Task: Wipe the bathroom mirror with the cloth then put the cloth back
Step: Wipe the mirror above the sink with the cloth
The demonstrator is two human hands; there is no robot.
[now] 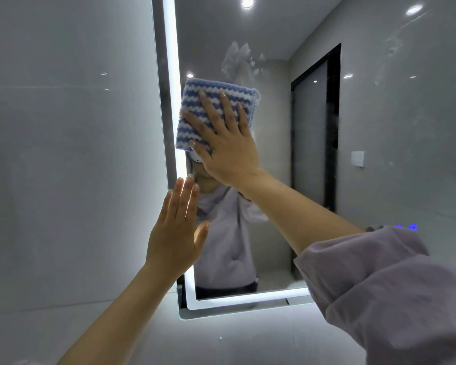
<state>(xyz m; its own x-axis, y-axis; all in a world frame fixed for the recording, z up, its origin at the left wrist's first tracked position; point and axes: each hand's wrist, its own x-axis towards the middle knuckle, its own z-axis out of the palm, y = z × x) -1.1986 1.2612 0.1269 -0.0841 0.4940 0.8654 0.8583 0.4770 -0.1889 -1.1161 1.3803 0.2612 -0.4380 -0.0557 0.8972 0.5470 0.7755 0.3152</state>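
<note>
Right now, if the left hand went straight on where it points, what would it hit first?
The left hand points up the mirror edge, so it would likely meet the lower corner of the cloth first, by the right hand; depth is unclear.

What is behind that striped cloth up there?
The mirror glass; the right hand presses the cloth flat against it. Whether that patch is clean or smeared is hidden by the cloth.

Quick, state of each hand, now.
Left hand: open, fingers straight, at the left edge of the mirror, holding nothing.
Right hand: open, spread fingers pressing the cloth against the mirror.
</note>
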